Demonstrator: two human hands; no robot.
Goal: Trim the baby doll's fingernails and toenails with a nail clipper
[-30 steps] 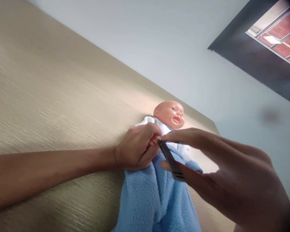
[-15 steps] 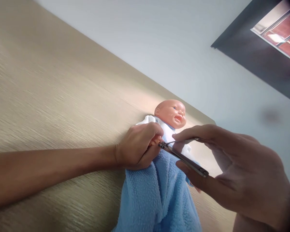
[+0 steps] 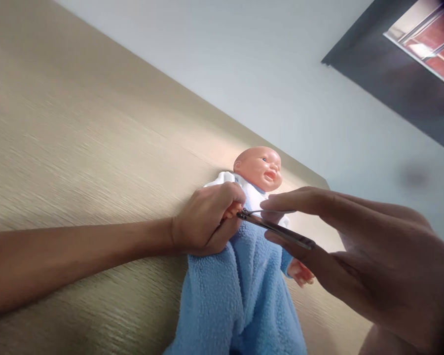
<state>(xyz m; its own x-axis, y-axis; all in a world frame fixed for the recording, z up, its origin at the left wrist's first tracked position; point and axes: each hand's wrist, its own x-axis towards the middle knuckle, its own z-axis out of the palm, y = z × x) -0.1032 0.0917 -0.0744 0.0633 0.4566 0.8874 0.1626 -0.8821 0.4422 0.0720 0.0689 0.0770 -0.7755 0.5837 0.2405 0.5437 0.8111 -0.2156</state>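
A baby doll [image 3: 214,291] in a blue and white fleece suit lies face up, its head at the far end. My left hand [image 3: 209,219] is closed around one of the doll's hands [image 3: 232,210], whose small fingers poke out beside my thumb. Between the thumb and fingers of my right hand [image 3: 358,246] is a metal nail clipper [image 3: 276,228] with its lever raised. The clipper's jaws are at the doll's fingertips; whether they touch, I cannot tell. The doll's other hand [image 3: 301,272] rests free below my right hand.
The doll lies on a pale wood-grain surface [image 3: 77,133]. Beyond its far edge stands a light wall [image 3: 207,54]. At the upper right is a dark panel [image 3: 377,74] around a barred opening with red behind it.
My right hand and the clipper have tilted and risen slightly, uncovering the doll's other hand. My left hand keeps its hold. The whole view has shifted a little.
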